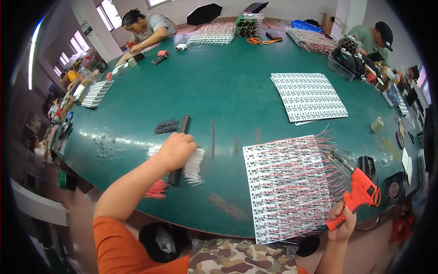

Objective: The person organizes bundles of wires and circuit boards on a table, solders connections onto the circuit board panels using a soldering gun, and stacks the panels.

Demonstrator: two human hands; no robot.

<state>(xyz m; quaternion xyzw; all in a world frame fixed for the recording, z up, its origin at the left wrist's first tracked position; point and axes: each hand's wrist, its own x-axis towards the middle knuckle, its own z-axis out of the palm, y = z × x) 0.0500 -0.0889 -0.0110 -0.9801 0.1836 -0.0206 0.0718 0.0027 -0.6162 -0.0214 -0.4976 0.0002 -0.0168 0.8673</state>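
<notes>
My right hand grips the handle of a red soldering gun. Its metal tip points up and left, by the right edge of a white circuit board panel covered with red and white wires. Over a pile of short white wires is my left hand, its fingers curled down and together; what they pinch, if anything, is hidden. A dark bar runs beneath that hand. Black wires lie just beyond it, red wires nearer to me.
More white panels lie farther back on the green table. Wired panels are stacked at the far edge, near orange scissors. A solder spool and a small black fan are at right. Other people work around the table.
</notes>
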